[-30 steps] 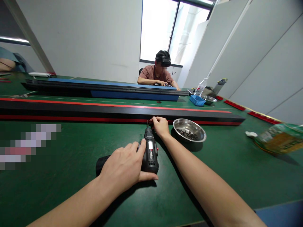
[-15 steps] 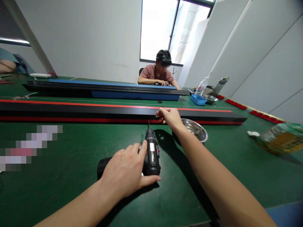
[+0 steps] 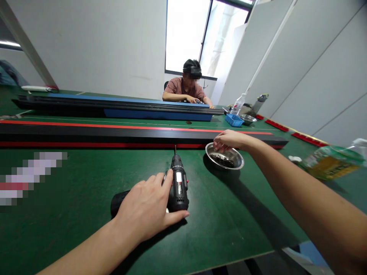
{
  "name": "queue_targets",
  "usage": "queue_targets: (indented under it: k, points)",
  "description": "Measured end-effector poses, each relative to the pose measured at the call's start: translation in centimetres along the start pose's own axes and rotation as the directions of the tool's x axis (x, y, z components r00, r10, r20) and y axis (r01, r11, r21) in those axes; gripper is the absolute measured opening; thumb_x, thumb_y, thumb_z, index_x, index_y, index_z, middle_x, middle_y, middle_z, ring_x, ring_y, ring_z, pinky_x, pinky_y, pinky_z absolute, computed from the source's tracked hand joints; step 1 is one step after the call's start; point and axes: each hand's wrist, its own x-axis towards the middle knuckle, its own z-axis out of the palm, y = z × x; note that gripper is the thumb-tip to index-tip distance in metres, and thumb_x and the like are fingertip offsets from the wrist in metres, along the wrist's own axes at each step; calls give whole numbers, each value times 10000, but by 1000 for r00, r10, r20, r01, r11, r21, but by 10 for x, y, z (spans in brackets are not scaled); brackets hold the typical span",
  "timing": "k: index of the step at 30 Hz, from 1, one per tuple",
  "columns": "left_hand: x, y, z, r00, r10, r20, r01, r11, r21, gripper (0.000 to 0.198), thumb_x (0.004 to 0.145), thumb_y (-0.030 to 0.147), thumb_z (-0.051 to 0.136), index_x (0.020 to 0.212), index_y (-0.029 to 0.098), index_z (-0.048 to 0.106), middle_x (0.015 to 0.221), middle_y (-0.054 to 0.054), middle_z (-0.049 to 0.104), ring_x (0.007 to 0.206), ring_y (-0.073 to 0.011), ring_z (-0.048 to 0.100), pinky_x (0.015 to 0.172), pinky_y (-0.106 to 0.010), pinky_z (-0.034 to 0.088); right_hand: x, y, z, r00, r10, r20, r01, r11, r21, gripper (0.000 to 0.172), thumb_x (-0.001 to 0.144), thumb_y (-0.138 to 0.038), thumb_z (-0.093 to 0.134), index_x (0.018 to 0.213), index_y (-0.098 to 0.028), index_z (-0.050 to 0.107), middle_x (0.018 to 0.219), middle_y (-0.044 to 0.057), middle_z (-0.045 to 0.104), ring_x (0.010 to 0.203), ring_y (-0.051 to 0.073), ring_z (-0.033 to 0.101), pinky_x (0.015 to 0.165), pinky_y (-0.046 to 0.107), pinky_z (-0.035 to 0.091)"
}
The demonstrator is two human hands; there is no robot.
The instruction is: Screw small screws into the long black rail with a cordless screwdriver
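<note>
My left hand [image 3: 143, 204] is wrapped round a black cordless drill [image 3: 179, 187] lying on its side on the green table. The drill's bit points away from me, its tip close to the front face of a long black beam with red edges [image 3: 137, 133]. Over the far rim of a shiny metal bowl [image 3: 241, 162] hangs my right hand [image 3: 228, 140], its fingers bent downward and slightly apart. I see nothing between them, though the fingertips are partly hidden. Many small dark pieces [image 3: 222, 160], too small to name surely, lie in the bowl.
Behind the beam lies a second long beam in black and blue [image 3: 157, 114]. A co-worker [image 3: 186, 88] sits across the table. At the far right are a blue basket [image 3: 234, 120] and another metal bowl [image 3: 248, 119]. A green-and-yellow package [image 3: 334, 162] lies at the right.
My right hand has moved right, from beside the beam near the drill tip to above the bowl, and its pinched fingers have loosened. My left hand stays on the drill. The view has shifted slightly.
</note>
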Motion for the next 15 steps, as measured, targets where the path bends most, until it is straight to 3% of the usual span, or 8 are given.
queue_targets:
  k: [4, 7, 10, 15]
  points:
    - [-2, 1, -1, 1000, 3, 3, -3, 1000, -8, 848, 850, 772, 543, 1469, 196, 484, 1177, -138, 659, 1004, -340, 653, 813, -474, 554, 6, 2, 1, 998, 65, 5, -64, 986, -155, 160, 860, -283, 702, 798, -139, 728, 812, 128, 757, 706, 231, 732, 576, 267, 555]
    - [-2, 1, -2, 1000, 9, 5, -9, 1000, -14, 827, 863, 745, 529, 1473, 188, 482, 1161, -135, 654, 994, -338, 645, 816, -484, 554, 10, 11, 8, 976, 141, 165, -91, 957, -276, 211, 824, -334, 776, 821, -128, 730, 801, 121, 753, 659, 223, 716, 564, 286, 568]
    - [-2, 1, -2, 1000, 17, -2, -17, 1000, -20, 805, 868, 713, 530, 1478, 189, 483, 1158, -133, 649, 1009, -334, 635, 839, -482, 552, 14, 20, 17, 944, 146, 297, -37, 939, -343, 214, 774, -311, 830, 808, -126, 729, 785, 110, 746, 638, 206, 700, 581, 292, 571]
    - [-4, -3, 0, 998, 59, 9, -59, 998, -23, 863, 894, 651, 492, 1581, 143, 375, 1204, -156, 642, 1060, -339, 616, 910, -503, 545, 19, 22, 24, 939, 123, 322, 26, 906, -422, 158, 711, -219, 846, 738, -123, 724, 723, 105, 727, 684, 232, 708, 609, 298, 562]
